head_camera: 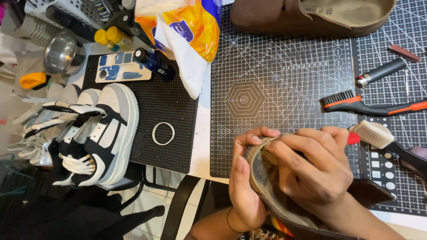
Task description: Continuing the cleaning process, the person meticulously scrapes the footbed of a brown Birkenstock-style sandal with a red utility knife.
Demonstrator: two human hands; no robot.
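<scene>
My left hand grips the toe end of a brown clog with a worn tan footbed, held over the table's front edge. My right hand lies across the footbed with its fingers curled; a small red thing pokes out past its knuckles and is mostly hidden. The matching brown clog lies at the back of the black cutting mat.
On the right lie an orange-handled wire brush, a white-bristled brush and a black tool. To the left sit a black-and-white sneaker, a white ring, a blue bottle, a paint palette and an orange bag.
</scene>
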